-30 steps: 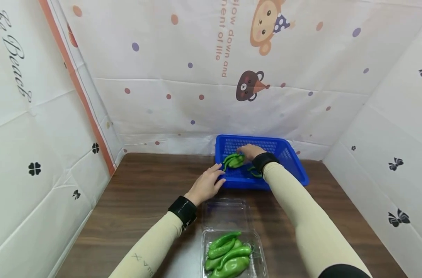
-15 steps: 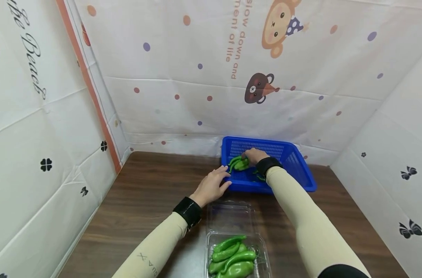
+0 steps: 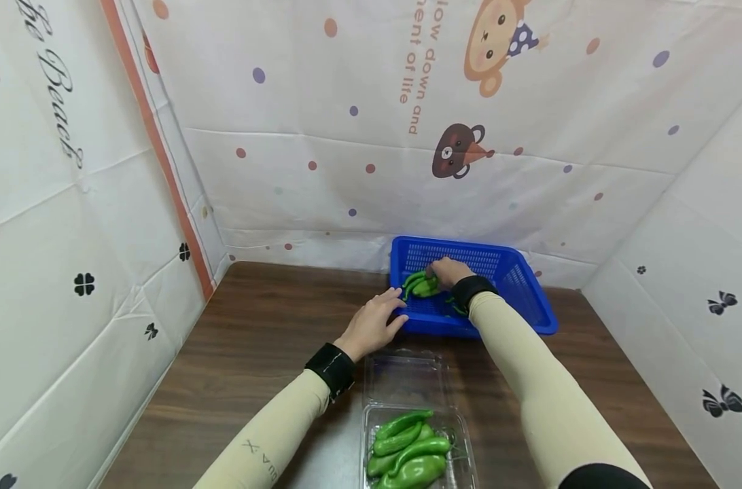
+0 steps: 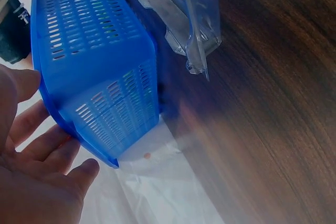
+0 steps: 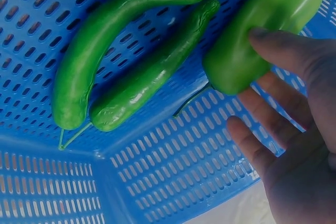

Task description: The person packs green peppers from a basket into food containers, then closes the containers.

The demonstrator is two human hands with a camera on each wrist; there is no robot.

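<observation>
A blue plastic basket (image 3: 481,326) stands at the back of the table with several green peppers inside. My right hand (image 3: 447,270) reaches into it and pinches a broad green pepper (image 5: 236,61), thumb on top and fingers beneath. Beside that one lie two slimmer green peppers, one curved (image 5: 86,59) and one straighter (image 5: 152,69). At the basket's near left corner, my left hand (image 3: 371,324) rests its loosely extended fingers and thumb on the rim (image 4: 52,111); some fingertips are hidden behind the rim in the left wrist view.
In front of the basket, a clear plastic clamshell box (image 3: 463,435) lies with its lid (image 3: 404,380) folded back. Several green peppers (image 3: 401,445) are in its base. Printed white sheets (image 3: 297,190) enclose the brown wooden table (image 3: 255,326) at the back and sides.
The head view has shifted slightly, moving the whole scene a little to the right in the picture. My left hand stays at the basket rim and my right hand stays on the pepper.
</observation>
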